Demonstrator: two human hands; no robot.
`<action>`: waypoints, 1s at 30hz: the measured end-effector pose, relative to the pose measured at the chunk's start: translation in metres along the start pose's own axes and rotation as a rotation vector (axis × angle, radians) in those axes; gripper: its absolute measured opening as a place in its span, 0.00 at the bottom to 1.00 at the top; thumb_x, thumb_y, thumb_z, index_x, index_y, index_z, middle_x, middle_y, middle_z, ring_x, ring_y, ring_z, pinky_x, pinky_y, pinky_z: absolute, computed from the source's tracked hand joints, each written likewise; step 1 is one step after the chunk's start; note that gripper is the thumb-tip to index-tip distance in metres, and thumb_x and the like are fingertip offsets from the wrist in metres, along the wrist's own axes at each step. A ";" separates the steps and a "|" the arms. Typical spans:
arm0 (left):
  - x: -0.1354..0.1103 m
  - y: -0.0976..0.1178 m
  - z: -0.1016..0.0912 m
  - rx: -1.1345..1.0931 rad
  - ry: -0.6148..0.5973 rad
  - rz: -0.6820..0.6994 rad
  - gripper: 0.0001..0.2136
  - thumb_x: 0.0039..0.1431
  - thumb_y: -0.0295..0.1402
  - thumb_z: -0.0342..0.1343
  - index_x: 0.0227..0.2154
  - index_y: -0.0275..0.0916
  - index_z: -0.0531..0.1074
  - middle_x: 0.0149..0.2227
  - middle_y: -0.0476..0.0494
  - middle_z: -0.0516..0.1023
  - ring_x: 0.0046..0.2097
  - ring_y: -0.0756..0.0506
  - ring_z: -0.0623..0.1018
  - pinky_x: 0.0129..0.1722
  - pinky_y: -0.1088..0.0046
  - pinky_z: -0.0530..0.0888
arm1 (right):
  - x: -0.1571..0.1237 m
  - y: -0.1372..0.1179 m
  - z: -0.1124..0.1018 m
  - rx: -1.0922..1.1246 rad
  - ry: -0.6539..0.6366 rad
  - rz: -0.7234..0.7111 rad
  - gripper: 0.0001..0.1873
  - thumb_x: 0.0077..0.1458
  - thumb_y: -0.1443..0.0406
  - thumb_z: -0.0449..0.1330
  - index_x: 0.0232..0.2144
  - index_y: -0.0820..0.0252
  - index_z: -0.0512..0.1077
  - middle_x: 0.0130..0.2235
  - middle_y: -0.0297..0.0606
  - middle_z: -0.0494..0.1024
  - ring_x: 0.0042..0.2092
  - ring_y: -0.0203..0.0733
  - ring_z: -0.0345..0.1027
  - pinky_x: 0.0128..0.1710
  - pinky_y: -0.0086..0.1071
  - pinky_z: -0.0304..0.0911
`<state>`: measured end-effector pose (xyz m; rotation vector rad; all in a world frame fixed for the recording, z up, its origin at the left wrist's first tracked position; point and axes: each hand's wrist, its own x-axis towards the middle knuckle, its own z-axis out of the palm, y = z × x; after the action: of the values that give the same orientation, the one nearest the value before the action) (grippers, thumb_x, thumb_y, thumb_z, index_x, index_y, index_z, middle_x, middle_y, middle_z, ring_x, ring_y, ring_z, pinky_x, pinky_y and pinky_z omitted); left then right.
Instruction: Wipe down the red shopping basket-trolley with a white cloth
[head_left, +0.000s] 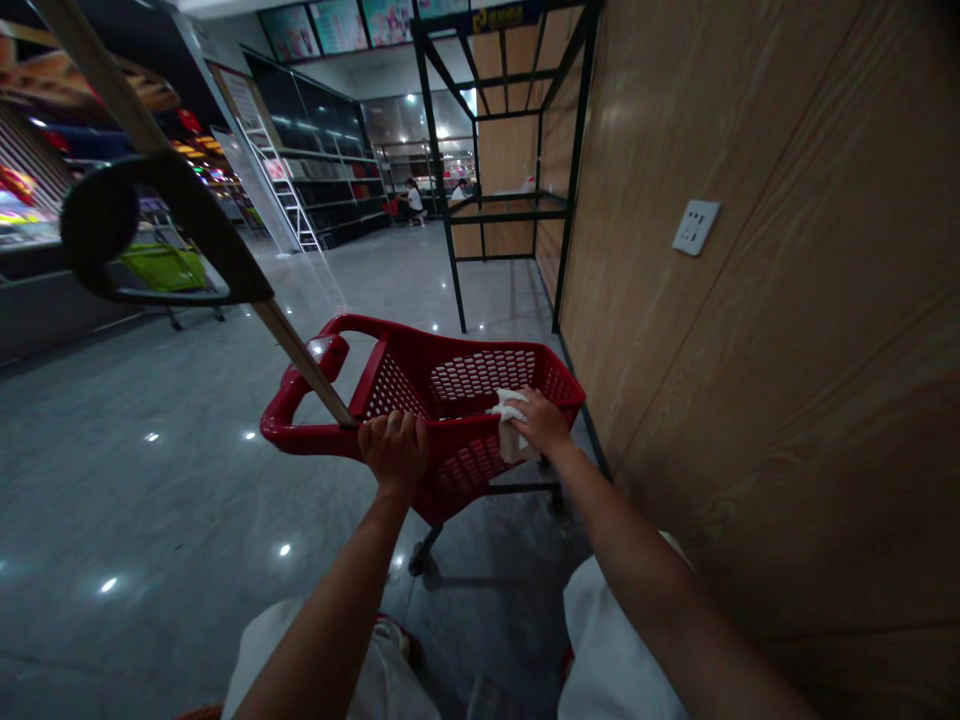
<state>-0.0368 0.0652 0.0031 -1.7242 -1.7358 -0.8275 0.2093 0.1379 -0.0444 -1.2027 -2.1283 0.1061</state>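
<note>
A wood-panelled wall [757, 330] rises on the right, just beyond the front end of a red plastic shopping cart [457, 432] standing on the polished floor [180, 530]. The cart's long axis runs left to right across the person's front: its looped push handle [307, 440] lies left, its perforated basket right. The left hand [394, 455] has its grip closed over the near rim, beside the handle end. The right hand [540, 422] reaches farther along that same rim, towards the front end; its grip holds a bunched white cloth [516, 442], though exactly how the fingertips press cannot be told. The cloth drapes over the rim, part inside the basket, part hanging down the near outer side. The right hand is thus nearer the front end, the left nearer the handle, with a stretch of bare rim between them.
</note>
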 end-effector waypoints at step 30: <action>-0.002 0.004 -0.004 0.036 -0.002 0.007 0.13 0.62 0.37 0.45 0.25 0.43 0.69 0.30 0.42 0.74 0.39 0.40 0.68 0.48 0.58 0.57 | -0.006 0.008 -0.001 -0.020 -0.041 -0.010 0.15 0.58 0.64 0.58 0.48 0.53 0.73 0.52 0.39 0.73 0.53 0.45 0.64 0.60 0.44 0.52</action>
<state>-0.0332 0.0607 0.0046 -1.7068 -1.7350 -0.7872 0.2183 0.1375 -0.0497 -1.2110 -2.1752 0.1060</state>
